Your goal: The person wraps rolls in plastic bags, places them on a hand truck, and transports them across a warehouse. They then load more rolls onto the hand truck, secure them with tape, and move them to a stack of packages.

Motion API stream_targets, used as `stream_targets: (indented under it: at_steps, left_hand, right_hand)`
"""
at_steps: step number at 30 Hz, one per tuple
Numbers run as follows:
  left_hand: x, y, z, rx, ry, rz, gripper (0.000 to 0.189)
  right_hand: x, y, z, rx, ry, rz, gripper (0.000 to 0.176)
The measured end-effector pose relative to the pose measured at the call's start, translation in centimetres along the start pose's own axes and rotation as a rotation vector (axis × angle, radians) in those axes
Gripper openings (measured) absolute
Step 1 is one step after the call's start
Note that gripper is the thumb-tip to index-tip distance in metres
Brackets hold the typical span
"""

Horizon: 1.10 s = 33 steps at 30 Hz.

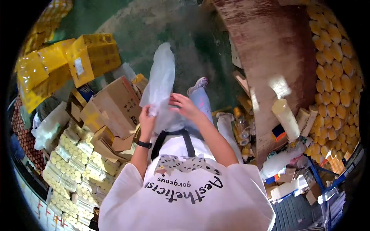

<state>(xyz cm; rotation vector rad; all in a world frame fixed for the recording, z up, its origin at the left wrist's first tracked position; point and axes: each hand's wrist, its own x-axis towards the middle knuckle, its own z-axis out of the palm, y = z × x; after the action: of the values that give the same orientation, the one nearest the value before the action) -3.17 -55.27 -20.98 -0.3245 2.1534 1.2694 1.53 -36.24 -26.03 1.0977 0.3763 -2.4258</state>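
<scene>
A translucent whitish plastic bag (162, 69) stretches away from my body, its far end rounded and its near part crumpled by my hands. The thumb and fingers of my left hand (147, 118) pinch its near left edge. On the other side my right hand (184, 106) has its fingers spread and pointing left, with the fingertips right at the bag's right side. More thin plastic hangs below, between my forearms and over my lap.
Brown cardboard boxes (117, 106) and yellow-taped parcels (94, 56) stand at left, above stacked packs of pale round pieces (77, 165). A brown tabletop (269, 57) with pale rolls (286, 117) is at right, beside piled yellow-orange items (333, 73). Plastic bottles (242, 129) lie near my leg.
</scene>
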Motion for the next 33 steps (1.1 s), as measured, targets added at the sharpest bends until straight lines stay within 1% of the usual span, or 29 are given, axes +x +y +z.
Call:
stream_targets:
  at_steps: [1,2,3,4,5,6,7,8,10,11,13,14,15,16,18,19,21,22,23,24,25,26,28,29,30,31,32,33]
  left_hand:
    - [1.6,-1.5,-2.1,-0.053,0.012,-0.04,0.025]
    - [2.8,-3.0,-3.6,-0.109,0.031,-0.084,0.026]
    - [3.2,-1.8,-4.9,-0.163,0.065,-0.144,0.027]
    - [3.6,-0.6,-6.3,-0.211,0.092,-0.195,0.029]
    - [4.1,-1.8,-7.5,-0.396,0.058,-0.249,0.034]
    - [4.5,-1.8,-8.1,-0.475,0.068,-0.297,0.032]
    - [4.9,-3.5,-8.6,-0.535,0.06,-0.315,0.032]
    - [5.8,-5.3,-8.8,-0.601,0.052,-0.321,0.032]
    - [6.3,-6.2,-8.7,-0.405,0.001,-0.313,0.029]
    - [5.7,-6.6,-8.8,-0.295,-0.035,-0.322,0.027]
    - [5.8,-7.9,-8.6,0.041,0.036,-0.119,0.023]
    - [6.4,-8.4,-8.5,0.207,0.075,-0.002,0.021]
    - [6.9,-7.2,-8.3,0.19,0.103,-0.105,0.016]
    - [7.1,-8.1,-8.5,0.213,0.119,-0.095,0.015]
    - [7.4,-9.6,-9.0,0.248,0.157,-0.076,0.016]
    - [7.7,-9.6,-9.2,0.205,0.145,-0.152,0.019]
    - [8.0,-10.0,-9.5,0.277,0.091,-0.052,0.02]
    - [8.1,-10.3,-9.5,0.313,0.067,0.001,0.021]
    - [8.0,-10.6,-9.3,0.211,0.082,-0.064,0.019]
    - [7.8,-11.0,-9.0,0.21,0.059,-0.03,0.018]
    - [7.5,-11.3,-8.5,0.212,0.055,0.007,0.018]
    - [7.1,-11.4,-8.0,0.22,0.071,0.045,0.017]
    - [7.1,-10.2,-6.4,0.239,-0.107,-0.037,0.016]
    - [7.1,-9.4,-5.1,0.181,-0.18,-0.143,0.013]
    - [5.9,-11.0,-4.2,0.238,-0.243,-0.186,0.013]
    - [6.3,-8.8,-3.0,0.13,-0.27,-0.304,0.014]
    - [5.2,-10.8,-1.8,-0.025,-0.321,-0.285,0.014]
    - [4.9,-11.0,-1.1,-0.059,-0.432,-0.306,0.015]
  right_hand:
    - [-0.1,0.1,-0.9,0.018,0.054,0.018,0.032]
    - [0.0,0.4,-2.2,0.035,0.096,0.0,0.033]
    - [0.2,0.8,-3.6,0.05,0.132,-0.022,0.034]
    - [0.6,1.7,-5.6,0.122,0.231,-0.055,0.031]
    - [1.1,2.9,-8.1,0.196,0.326,-0.095,0.027]
    - [1.3,4.1,-10.6,0.161,0.465,-0.117,0.025]
    - [1.3,4.9,-12.5,0.119,0.602,-0.138,0.022]
    - [1.9,5.1,-13.8,0.134,0.659,-0.134,0.021]
    - [1.9,5.5,-15.9,0.164,0.786,-0.11,0.018]
    - [1.4,6.1,-16.7,0.115,0.757,-0.115,0.018]
    - [1.7,6.9,-17.5,0.034,0.683,-0.143,0.018]
    - [2.2,7.5,-18.0,-0.028,0.723,-0.103,0.018]
    - [2.3,8.7,-18.7,-0.088,0.762,-0.062,0.018]
    - [2.3,9.6,-19.2,-0.15,0.8,-0.018,0.017]
    - [2.9,10.8,-20.0,-0.161,0.833,-0.034,0.017]
    - [3.1,11.2,-20.2,-0.16,0.857,-0.035,0.017]
    - [3.4,12.6,-20.5,-0.155,0.91,-0.019,0.017]
    - [3.5,13.3,-20.6,-0.199,0.923,-0.011,0.016]
    - [3.6,13.9,-20.7,-0.246,0.93,0.002,0.016]
    - [3.9,14.2,-20.6,-0.297,0.924,0.019,0.016]
    - [4.2,14.1,-20.6,-0.356,0.925,0.079,0.019]
    - [4.6,13.8,-20.3,-0.283,0.907,0.021,0.024]
    - [5.7,13.0,-18.0,-0.134,0.828,-0.062,0.034]
    - [6.5,11.1,-15.0,-0.107,0.744,-0.018,0.047]
    - [7.0,8.8,-11.5,-0.081,0.664,0.026,0.061]
    - [7.1,8.1,-9.8,0.001,0.393,-0.014,0.069]
    - [7.1,7.6,-7.9,0.093,0.139,-0.05,0.078]
    - [7.6,7.0,-4.4,0.051,0.134,-0.021,0.086]
